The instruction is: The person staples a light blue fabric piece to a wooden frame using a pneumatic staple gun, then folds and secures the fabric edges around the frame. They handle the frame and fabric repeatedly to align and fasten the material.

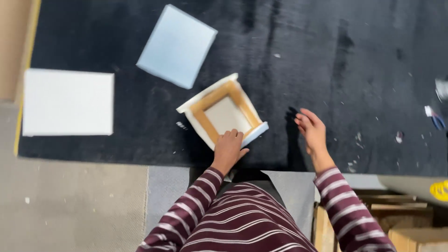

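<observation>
sleeves: two striped maroon-and-white sleeves (242, 219) fill the bottom of the view, reaching forward from the person's body.
left hand: the left hand (228, 150) rests on the near corner of a small canvas frame (225, 113), knuckles up, fingers (233, 135) curled together and pressing on the wooden bar; whether they pinch the cloth edge i cannot tell.
right hand: the right hand (311, 130) hovers apart from the frame to its right, holding nothing, fingers loosely spread and slightly bent.
canvas frame: lies face down and turned at an angle on the black counter (350, 70), wooden stretcher bars up, white cloth folded out around them.
step in hand: seems to be steadying the frame with one hand while the cloth edges sit unfastened.
next move calls for: likely bringing the free hand in to the frame's near side and keeping the frame from sliding.
farther off: a pale blue finished canvas (177, 45) lies tilted beyond the frame; a white canvas (68, 102) lies well apart at the left.
far right: small scraps and a blurred tool (436, 119), too unclear to name.
</observation>
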